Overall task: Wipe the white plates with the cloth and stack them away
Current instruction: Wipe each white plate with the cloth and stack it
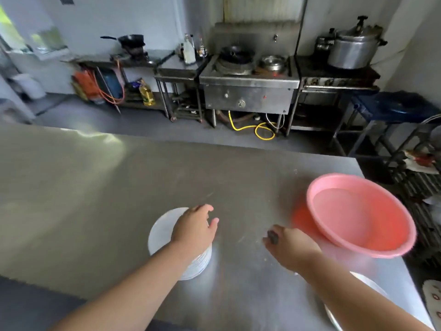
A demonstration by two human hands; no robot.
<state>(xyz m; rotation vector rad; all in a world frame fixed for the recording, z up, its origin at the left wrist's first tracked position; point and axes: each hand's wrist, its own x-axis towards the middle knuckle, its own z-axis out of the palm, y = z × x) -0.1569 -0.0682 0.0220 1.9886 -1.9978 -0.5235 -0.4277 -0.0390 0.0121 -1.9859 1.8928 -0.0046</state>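
Observation:
A stack of white plates stands on the steel table near its front edge. My left hand lies on top of the stack with its fingers spread past the far right rim. To the right, my right hand hovers low over the bare table with its fingers curled down, and a small dark thing shows at its fingertips. Blur hides what that thing is. Another white plate peeks out under my right forearm. I see no cloth.
A pink plastic basin sits on the table's right side, close to my right hand. Beyond the table's far edge are a steel wok stove, a big pressure cooker and a metal rack at the right.

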